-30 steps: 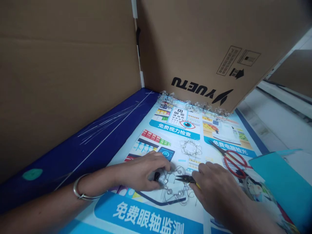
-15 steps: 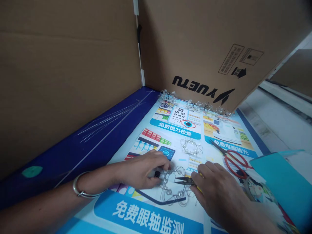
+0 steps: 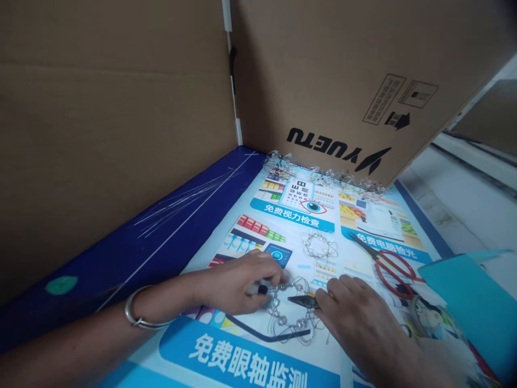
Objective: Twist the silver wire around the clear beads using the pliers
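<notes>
A ring of silvery wire strung with clear beads (image 3: 301, 323) lies on the printed poster sheet (image 3: 297, 253). My left hand (image 3: 252, 283) is closed on the ring's left side, thumb and forefinger pinching it. In my right hand (image 3: 359, 318) is a pair of pliers (image 3: 304, 302), gripped round the handles. The dark jaws point left, over the middle of the ring, and look closed. Whether wire sits between them I cannot tell. Just beyond, a second beaded wire ring (image 3: 334, 249) rests flat on the poster.
Red-handled scissors (image 3: 412, 272) lie to the right, beside a teal sheet (image 3: 468, 291) and a roll of tape (image 3: 416, 318). Cardboard walls (image 3: 315, 70) rise at the left and back. More wire pieces (image 3: 278, 161) line the back wall. Loose straight wires (image 3: 181, 202) lie on the blue strip.
The pliers' jaws were apart and have come together, still over the ring. My left hand keeps its pinch on the ring. The whole view has shifted slightly.
</notes>
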A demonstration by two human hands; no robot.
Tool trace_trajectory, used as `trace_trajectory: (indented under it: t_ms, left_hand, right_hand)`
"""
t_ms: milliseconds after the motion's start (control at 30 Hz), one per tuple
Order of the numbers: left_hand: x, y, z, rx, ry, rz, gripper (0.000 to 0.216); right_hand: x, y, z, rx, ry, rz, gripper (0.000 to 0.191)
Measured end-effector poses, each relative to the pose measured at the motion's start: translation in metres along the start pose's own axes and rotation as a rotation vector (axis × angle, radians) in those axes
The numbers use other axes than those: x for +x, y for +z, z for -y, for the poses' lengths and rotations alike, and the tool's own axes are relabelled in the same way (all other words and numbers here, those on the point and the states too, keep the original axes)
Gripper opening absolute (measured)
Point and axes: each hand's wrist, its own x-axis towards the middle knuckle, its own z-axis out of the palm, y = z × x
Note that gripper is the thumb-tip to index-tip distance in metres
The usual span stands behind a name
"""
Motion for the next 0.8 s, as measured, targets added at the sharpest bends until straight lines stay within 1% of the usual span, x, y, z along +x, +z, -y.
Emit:
trace_trajectory:
  t_ms: [133,333,467,533,600,700,800]
  left_hand:
    - [0.001,0.0,0.0,-0.008,-0.014,0.009,0.023]
    - [0.0,0.0,-0.002,-0.008,-0.052,0.003,0.022]
    - [0.002,0.001,-0.005,-0.009,-0.012,-0.065,0.023]
    - [0.003,0.002,-0.007,-0.009,0.017,-0.116,0.02]
    - [0.005,0.003,-0.01,-0.015,0.022,-0.141,0.017]
    - [0.007,0.003,-0.015,-0.012,-0.001,-0.116,0.013]
    - [0.007,0.004,-0.019,-0.035,-0.042,-0.098,0.015]
  right_hand:
    - [0.002,-0.001,-0.002,-0.008,-0.038,-0.019,0.011]
    - [0.002,-0.011,-0.004,-0.016,-0.07,-0.065,0.009]
    - [0.001,-0.015,-0.003,-0.001,-0.074,-0.068,0.006]
    - [0.001,-0.016,-0.002,0.013,-0.069,-0.071,0.005]
    - [0.001,-0.016,-0.001,0.022,-0.064,-0.075,0.005]
    - [0.001,-0.015,-0.001,0.022,-0.068,-0.077,0.006]
    - [0.002,-0.016,-0.002,0.044,-0.065,-0.094,0.003]
